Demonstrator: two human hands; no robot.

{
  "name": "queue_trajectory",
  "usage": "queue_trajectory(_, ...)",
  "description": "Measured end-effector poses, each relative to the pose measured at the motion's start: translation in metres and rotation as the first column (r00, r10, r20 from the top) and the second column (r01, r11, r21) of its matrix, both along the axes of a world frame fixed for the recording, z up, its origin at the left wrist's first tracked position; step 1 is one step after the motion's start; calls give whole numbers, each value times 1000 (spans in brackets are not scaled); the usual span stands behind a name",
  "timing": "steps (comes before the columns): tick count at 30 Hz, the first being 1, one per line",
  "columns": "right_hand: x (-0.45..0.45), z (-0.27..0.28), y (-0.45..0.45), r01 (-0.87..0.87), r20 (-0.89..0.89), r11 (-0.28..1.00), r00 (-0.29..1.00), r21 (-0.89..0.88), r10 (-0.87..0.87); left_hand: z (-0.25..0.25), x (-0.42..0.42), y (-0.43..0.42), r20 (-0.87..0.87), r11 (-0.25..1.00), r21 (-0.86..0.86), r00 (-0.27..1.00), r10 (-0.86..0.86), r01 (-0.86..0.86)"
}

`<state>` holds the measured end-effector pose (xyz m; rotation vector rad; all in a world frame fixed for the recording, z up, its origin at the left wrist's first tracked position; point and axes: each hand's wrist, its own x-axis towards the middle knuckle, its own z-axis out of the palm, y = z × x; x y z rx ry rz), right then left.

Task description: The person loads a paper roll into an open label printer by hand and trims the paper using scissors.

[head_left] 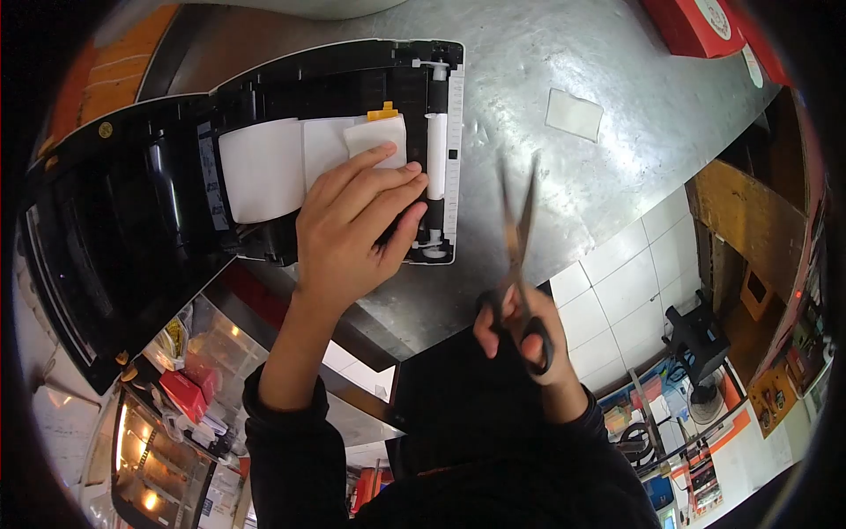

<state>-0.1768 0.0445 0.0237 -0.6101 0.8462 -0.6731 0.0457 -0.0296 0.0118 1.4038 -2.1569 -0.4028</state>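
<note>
Black cloth sleeve (295,441) — left hand (348,225) spread on smooth white paper (326,145); right hand (548,317) curled round tapering scissors (515,251).

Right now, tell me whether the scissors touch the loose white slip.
Apart: the head view shows bare metal table between the scissors and the white slip.

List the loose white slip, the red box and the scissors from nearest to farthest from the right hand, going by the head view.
1. Scissors: held in the right hand.
2. Loose white slip: ahead, on the metal table.
3. Red box: at the view's upper right.
</note>
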Motion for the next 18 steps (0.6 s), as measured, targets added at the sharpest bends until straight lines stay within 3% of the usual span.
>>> queue_trajectory(4, 6, -2, 16, -104, 109, 983, 990, 152, 88, -3, -3, 0, -43, 999, -24, 998, 35, -36)
queue_trajectory(10, 7, -2, 22, -81, 149, 980, 987, 182, 54, 6, -7, -2, 50, 998, -58, 999, 10, -7)
queue_trajectory(16, 3, -2, 26, -77, 139, 979, 989, 188, 51, 22, -14, -8, 233, 991, -92, 970, -73, 96)
queue_trajectory(18, 3, -4, 27, -62, 147, 981, 989, 185, 34, 32, -15, -12, 390, 977, 12, 899, -198, 211)
